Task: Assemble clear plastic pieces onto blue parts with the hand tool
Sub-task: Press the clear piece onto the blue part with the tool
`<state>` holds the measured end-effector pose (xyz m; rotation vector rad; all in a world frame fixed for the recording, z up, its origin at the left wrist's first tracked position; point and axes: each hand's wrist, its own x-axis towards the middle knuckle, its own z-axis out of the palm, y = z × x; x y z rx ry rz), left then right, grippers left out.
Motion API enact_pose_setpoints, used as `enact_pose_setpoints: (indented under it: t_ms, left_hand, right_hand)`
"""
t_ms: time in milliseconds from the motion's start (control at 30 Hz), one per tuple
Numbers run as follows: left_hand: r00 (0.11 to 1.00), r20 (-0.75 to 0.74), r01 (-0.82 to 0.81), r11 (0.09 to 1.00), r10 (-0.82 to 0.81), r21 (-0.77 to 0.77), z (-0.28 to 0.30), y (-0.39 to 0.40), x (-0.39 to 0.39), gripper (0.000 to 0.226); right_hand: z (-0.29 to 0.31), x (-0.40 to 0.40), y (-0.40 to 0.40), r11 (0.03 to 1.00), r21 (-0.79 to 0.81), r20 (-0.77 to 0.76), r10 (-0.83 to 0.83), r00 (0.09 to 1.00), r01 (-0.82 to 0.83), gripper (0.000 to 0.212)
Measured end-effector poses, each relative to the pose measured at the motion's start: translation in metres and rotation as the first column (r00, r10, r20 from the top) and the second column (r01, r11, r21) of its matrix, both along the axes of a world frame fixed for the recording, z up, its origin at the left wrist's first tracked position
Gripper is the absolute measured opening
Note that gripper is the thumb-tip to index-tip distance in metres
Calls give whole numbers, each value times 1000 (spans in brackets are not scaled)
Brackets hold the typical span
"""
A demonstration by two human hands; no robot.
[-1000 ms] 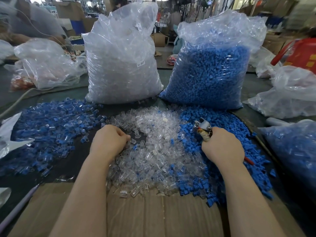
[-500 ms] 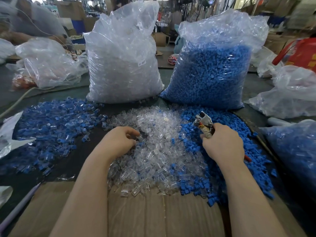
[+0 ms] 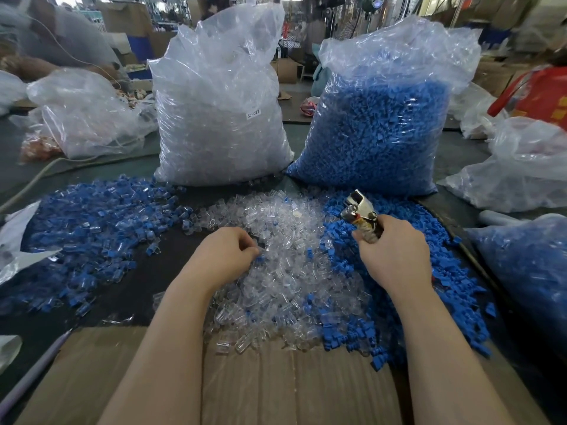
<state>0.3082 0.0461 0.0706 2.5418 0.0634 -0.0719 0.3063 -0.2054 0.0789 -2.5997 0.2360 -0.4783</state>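
— What's nearest the person?

— A sheet of cardboard [image 3: 276, 378] along the table's near edge, both forearms above it. Just past it the left hand [image 3: 225, 256] rests on the left side of the heap of clear plastic pieces [image 3: 291, 271], fingers curled down into it; whether they pinch one piece I can't tell

— And the other hand?

— The right hand [image 3: 395, 256] hovers over the loose blue parts [image 3: 429, 277], fingers wrapped round the handles of the hand tool [image 3: 359, 211], its metal head pointing up and away

— What's off to the left?

— A spread of joined blue-and-clear pieces [image 3: 92, 228] toward the table's left edge

— Further back?

— Two big bags stand upright near the middle of the table [image 3: 147, 289]: the bag of clear pieces [image 3: 221, 111] on the left, the bag of blue parts [image 3: 377, 124] on the right, nearly touching at the base
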Motion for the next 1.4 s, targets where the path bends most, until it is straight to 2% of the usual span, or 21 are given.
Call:
enact_pose_setpoints:
  t_ms: [200, 467, 600, 700, 833, 967, 1300, 1400]
  left_hand:
    - [994, 102, -51, 998, 47, 44, 4, -10, -2, 9]
    - [991, 129, -27, 997, 36, -72, 11, -13, -6, 17]
    - [988, 147, -29, 996, 42, -87, 11, -16, -7, 22]
    - [987, 157, -27, 997, 38, -76, 11, -19, -7, 17]
    - [992, 125, -11, 998, 19, -68, 11, -17, -5, 10]
    - [998, 56, 19, 999, -21, 33, 12, -17, -3, 10]
    - [995, 94, -41, 998, 46, -50, 13, -22, -6, 20]
    - [985, 145, -74, 985, 97, -158, 16, -24, -7, 18]
  right_hand:
    - [4, -3, 2, 999, 46, 28, -8, 1000, 6, 27]
    - [7, -5, 3, 991, 131, 77, -2, 997, -8, 25]
    - [7, -4, 3, 989, 142, 55, 25, 998, -33, 21]
    - [7, -4, 3, 990, 133, 54, 50, 997, -56, 16]
    - [7, -2, 4, 988, 143, 54, 55, 997, -62, 17]
    - [7, -2, 4, 987, 137, 68, 73, 995, -81, 17]
    - [10, -5, 7, 975, 192, 78, 103, 992, -117, 20]
    - [13, -6, 7, 969, 210, 67, 118, 991, -129, 19]
